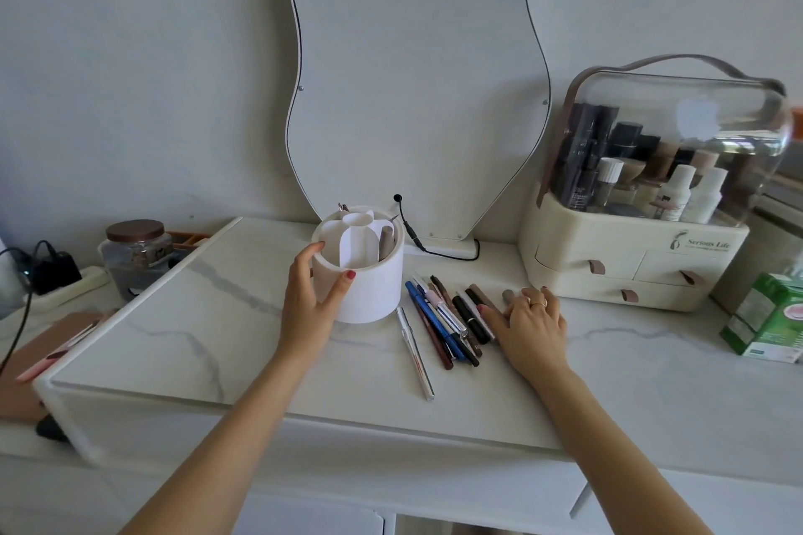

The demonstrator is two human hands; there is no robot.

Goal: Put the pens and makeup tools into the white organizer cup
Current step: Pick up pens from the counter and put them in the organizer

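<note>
Head view shows her at a marble-topped dresser [208,317]. The pens and makeup pencils [447,317] lie in a loose fan just right of the white cup [369,278], one clear stick [415,352] apart at the front. They look light, stiff and smooth, likely to roll on the stone, so I would pinch each at mid-barrel or gather several together. Her left hand [310,295] is curled around the cup's side, thumb on its front and fingers at the rim, steadying it. A few tools already stand inside the cup. Her right hand [532,317] rests flat and open on the far end of the fan, fingers spread over the barrels, gripping nothing yet.
</note>
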